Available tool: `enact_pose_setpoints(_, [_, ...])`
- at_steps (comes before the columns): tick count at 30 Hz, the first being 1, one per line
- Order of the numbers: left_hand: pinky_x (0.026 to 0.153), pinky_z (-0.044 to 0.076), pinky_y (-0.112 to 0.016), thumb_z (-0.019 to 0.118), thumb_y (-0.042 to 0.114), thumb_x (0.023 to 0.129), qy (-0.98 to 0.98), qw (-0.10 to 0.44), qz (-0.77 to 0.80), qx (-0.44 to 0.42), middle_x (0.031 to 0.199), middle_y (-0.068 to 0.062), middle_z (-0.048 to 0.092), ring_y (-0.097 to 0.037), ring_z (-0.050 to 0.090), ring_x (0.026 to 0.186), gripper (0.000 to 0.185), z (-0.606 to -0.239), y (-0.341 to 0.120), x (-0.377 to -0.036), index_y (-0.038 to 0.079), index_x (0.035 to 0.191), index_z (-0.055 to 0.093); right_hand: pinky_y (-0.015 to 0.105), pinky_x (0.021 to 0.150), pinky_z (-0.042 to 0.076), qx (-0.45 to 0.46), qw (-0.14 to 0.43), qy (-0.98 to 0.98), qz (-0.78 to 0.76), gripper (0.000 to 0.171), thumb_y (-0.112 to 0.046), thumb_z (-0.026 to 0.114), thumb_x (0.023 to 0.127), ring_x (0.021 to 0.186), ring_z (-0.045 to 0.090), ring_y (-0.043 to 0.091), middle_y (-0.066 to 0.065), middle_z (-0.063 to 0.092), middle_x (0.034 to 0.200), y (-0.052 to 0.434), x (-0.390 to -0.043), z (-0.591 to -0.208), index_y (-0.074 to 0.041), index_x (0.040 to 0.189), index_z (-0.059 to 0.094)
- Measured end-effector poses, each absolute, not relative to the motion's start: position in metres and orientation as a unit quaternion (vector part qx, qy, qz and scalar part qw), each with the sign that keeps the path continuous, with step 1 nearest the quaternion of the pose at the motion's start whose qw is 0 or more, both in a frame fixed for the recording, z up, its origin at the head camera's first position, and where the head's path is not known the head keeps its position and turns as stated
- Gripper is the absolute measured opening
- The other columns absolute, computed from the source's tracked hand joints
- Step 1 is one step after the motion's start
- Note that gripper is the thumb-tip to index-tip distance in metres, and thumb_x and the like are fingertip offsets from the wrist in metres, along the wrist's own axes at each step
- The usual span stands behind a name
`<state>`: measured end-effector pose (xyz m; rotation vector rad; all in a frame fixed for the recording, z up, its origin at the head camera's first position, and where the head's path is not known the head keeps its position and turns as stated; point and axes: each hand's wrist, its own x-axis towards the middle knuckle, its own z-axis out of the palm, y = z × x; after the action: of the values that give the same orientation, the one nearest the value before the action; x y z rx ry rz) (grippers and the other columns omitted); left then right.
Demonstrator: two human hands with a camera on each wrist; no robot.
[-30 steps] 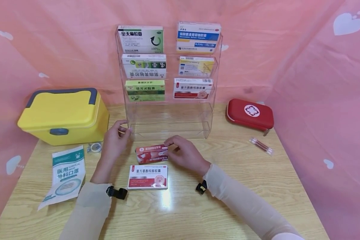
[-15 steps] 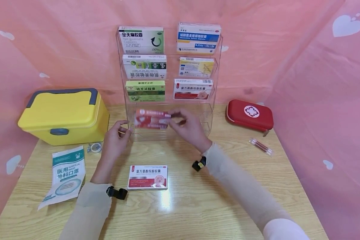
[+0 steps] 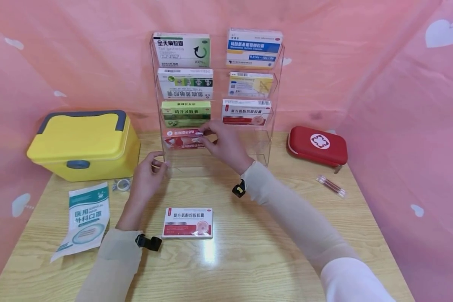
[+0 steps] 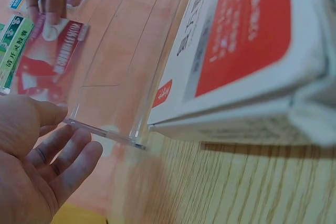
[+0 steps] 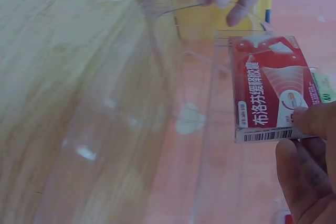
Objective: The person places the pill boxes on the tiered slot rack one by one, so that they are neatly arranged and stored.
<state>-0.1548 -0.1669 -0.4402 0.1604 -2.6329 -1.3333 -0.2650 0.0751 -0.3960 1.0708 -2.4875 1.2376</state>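
At the clear rack's lowest left pocket, the right hand pinches the red medicine box by its end — best slid in level — while the left hand's relaxed fingers steady the rack's near-left corner.

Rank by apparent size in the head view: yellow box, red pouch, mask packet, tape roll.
1. yellow box
2. red pouch and mask packet: look alike, and the packet lies nearer the camera
3. tape roll

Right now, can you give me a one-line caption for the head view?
Right hand holds a red box at the clear rack; left hand steadies its corner.
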Motion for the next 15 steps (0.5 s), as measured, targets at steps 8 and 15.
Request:
enact_pose_setpoints(8, [0.059,0.050,-0.029,0.065,0.017,0.101,-0.889,0.087,-0.446,0.059,0.094,-0.012,0.067,-0.023,0.062,0.078,0.033,-0.4392,-0.1672,-0.1540,0.007,0.132,0.060,0.032,0.086,0.056,0.351,0.071,-0.844,0.399,0.024,-0.014,0.076,0.093,0.103,0.067,0.013,0.000,0.068,0.113,0.0765,-0.2663,-0.4002,-0.010,0.114,0.067])
enact_pose_setpoints(15, [0.060,0.051,-0.031,0.066,0.016,0.100,-0.889,0.093,-0.444,0.057,0.093,-0.012,0.068,-0.023,0.062,0.076,0.033,-0.4387,-0.1658,-0.1529,0.008,0.132,0.061,0.026,0.083,0.055,0.338,0.071,-0.849,0.399,0.024,-0.015,0.075,0.093,0.104,0.067,0.013,-0.002,0.068,0.114,0.0796,-0.2669,-0.4021,-0.012,0.115,0.066])
